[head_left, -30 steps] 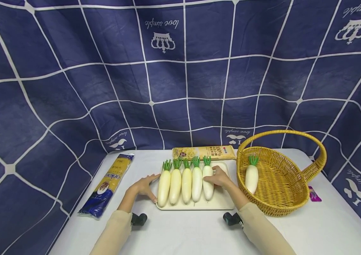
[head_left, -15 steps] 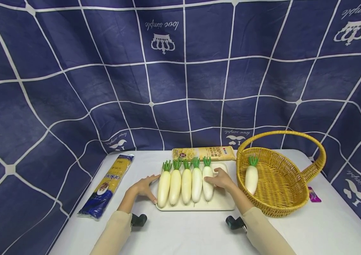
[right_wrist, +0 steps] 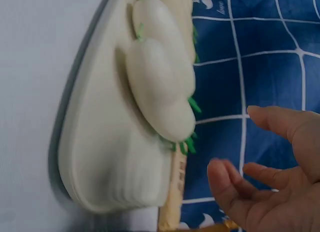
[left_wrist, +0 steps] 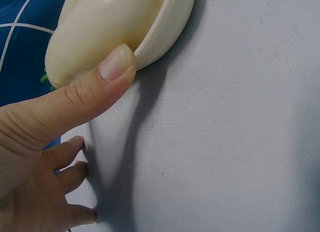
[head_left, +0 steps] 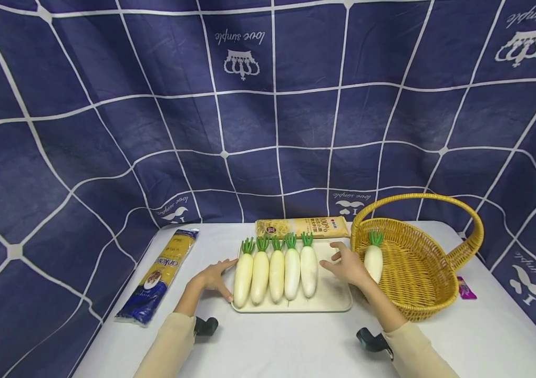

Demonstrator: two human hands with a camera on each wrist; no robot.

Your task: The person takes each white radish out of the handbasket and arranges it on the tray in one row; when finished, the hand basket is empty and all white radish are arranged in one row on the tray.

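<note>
Several white radishes with green tops lie side by side on a cream tray (head_left: 334, 300) in the head view; the rightmost radish (head_left: 309, 270) lies untouched. My left hand (head_left: 211, 276) rests at the tray's left edge, thumb and fingers spread. In the left wrist view its thumb (left_wrist: 95, 81) touches the tray's corner beside a radish (left_wrist: 95, 36), while the other fingers reach down to the table. My right hand (head_left: 349, 268) is held over the tray's right end, fingers loosely bent and holding nothing. The right wrist view shows it (right_wrist: 275, 167) apart from the radishes.
A wicker basket (head_left: 410, 310) with a tall handle stands right of the tray, one radish (head_left: 373, 260) inside. Behind the tray lies a yellow pasta packet (head_left: 302, 227). A blue and yellow packet (head_left: 159, 275) is at the left, a small purple packet (head_left: 466, 289) at the right.
My right hand has let go of the rightmost radish and moved right, towards the basket. The left hand stays at the tray's edge.
</note>
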